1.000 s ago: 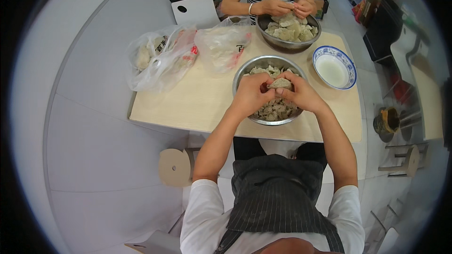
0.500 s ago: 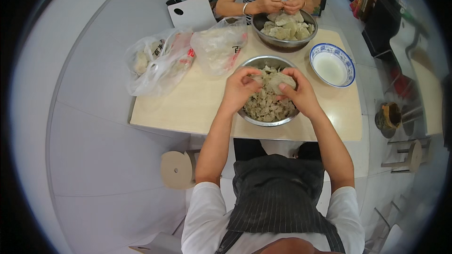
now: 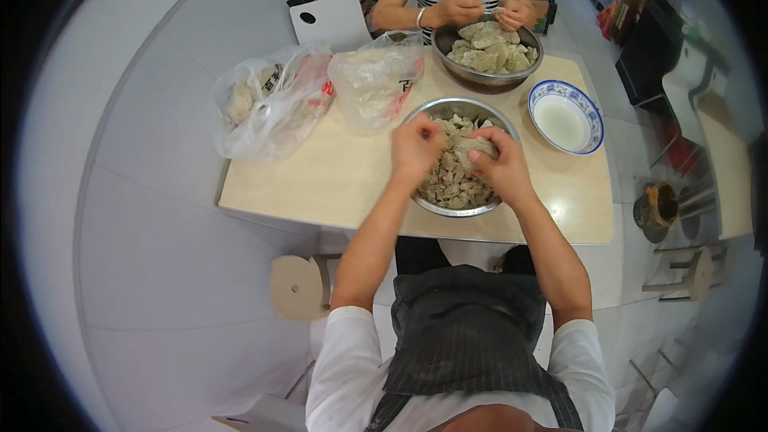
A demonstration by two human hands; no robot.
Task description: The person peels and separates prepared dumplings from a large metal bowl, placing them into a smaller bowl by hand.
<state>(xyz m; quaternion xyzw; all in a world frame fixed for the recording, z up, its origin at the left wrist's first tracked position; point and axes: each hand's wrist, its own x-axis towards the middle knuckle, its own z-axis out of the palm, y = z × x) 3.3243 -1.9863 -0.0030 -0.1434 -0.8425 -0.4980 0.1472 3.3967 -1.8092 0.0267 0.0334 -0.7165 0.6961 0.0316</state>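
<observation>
Over a metal bowl (image 3: 454, 212) at the table's near edge, both my hands are at work. Torn grey-green scraps (image 3: 456, 182) fill this bowl. My right hand (image 3: 506, 166) grips a larger flat, grey-green piece (image 3: 478, 146) between thumb and fingers. Beside it, on the bowl's left side, my left hand (image 3: 416, 146) is closed in a pinch and slightly blurred; whatever may be in its fingertips is hidden.
Across the wooden table (image 3: 320, 192) a person in a striped shirt works over a bowl (image 3: 488, 82) of larger pieces. A blue-patterned bowl (image 3: 595, 128) with whitish liquid stands at right. Plastic bags (image 3: 272, 132) lie at left; a stool (image 3: 296, 288) stands below.
My left hand has moved slightly away from the piece in my right hand. The person opposite has drawn their hands apart.
</observation>
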